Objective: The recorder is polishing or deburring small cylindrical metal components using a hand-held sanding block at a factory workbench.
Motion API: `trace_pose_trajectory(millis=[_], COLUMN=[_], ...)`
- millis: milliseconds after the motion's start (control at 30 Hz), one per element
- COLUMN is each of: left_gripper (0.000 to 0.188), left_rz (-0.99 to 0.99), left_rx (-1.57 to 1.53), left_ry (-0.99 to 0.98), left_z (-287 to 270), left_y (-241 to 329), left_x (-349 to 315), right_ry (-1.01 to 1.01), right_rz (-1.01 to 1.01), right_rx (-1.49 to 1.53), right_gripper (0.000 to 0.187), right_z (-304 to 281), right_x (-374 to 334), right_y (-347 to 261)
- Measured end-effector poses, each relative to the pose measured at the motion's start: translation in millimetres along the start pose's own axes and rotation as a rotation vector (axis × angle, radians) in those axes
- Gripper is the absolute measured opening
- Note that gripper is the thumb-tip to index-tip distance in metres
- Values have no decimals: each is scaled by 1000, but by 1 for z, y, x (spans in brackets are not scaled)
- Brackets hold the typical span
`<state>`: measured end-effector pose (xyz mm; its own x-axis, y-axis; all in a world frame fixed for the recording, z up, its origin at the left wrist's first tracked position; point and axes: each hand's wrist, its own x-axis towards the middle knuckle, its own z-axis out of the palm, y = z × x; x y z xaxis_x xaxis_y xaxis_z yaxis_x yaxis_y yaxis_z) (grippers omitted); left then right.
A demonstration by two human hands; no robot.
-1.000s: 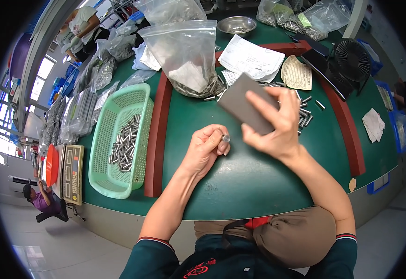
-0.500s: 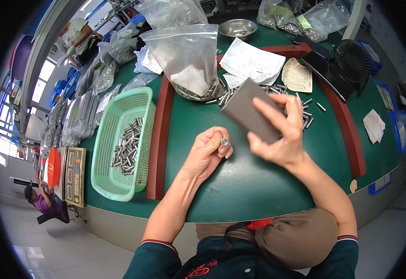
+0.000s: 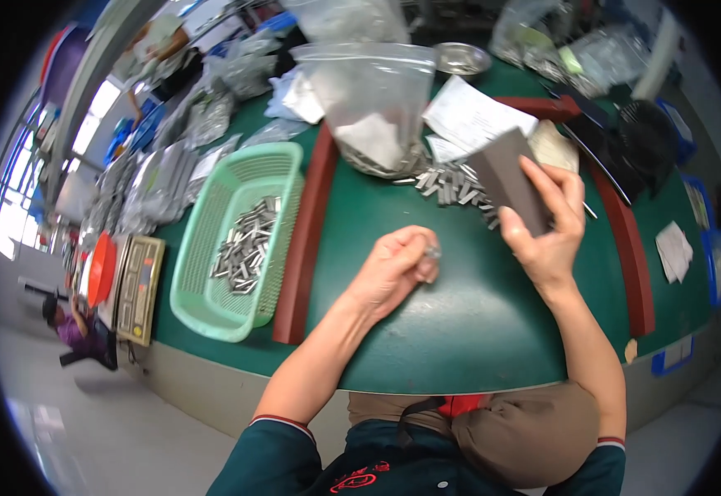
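Note:
My left hand (image 3: 395, 269) is closed over the green tabletop, its fingers pinching a small metal pin (image 3: 433, 251) whose end shows blurred at the fingertips. In my right hand (image 3: 551, 219) is a flat, dark grey-brown sanding block (image 3: 511, 179), held tilted above the table with thumb and fingers on its sides. Beyond the block lies a heap of loose metal pins (image 3: 451, 185), partly covered by it. Left of my left hand, a light green plastic basket (image 3: 185, 285) contains many similar pins.
Red-brown bars (image 3: 301, 273) edge the work area. A clear bag (image 3: 385, 83), papers (image 3: 478, 112) and a metal bowl (image 3: 464, 58) stand at the back. A scale (image 3: 138, 289) is left, a black fan (image 3: 648, 132) right. Other people are at far left.
The view has shifted, so the table things appear moved. My right hand has lifted the block rightward, away from my left hand, and turned it steeper. My left hand still pinches the pin.

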<state>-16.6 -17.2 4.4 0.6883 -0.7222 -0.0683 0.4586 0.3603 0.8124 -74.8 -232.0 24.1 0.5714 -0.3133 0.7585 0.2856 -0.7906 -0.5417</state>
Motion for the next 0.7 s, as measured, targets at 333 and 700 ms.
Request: trace_pose_trajectory(millis=[333,700], left_gripper=[13,13], left_rz=[748,626], left_rx=[1459,1760], left_ry=[49,838], left_z=[32,-45], left_y=[50,128], left_x=[-81,-173], right_ry=[-65,-132], right_rz=[-14,-22], right_rx=[-54,-74], right_gripper=[55,54], right_z=[-13,-12], right_x=[-4,-9], right_y=[16,22])
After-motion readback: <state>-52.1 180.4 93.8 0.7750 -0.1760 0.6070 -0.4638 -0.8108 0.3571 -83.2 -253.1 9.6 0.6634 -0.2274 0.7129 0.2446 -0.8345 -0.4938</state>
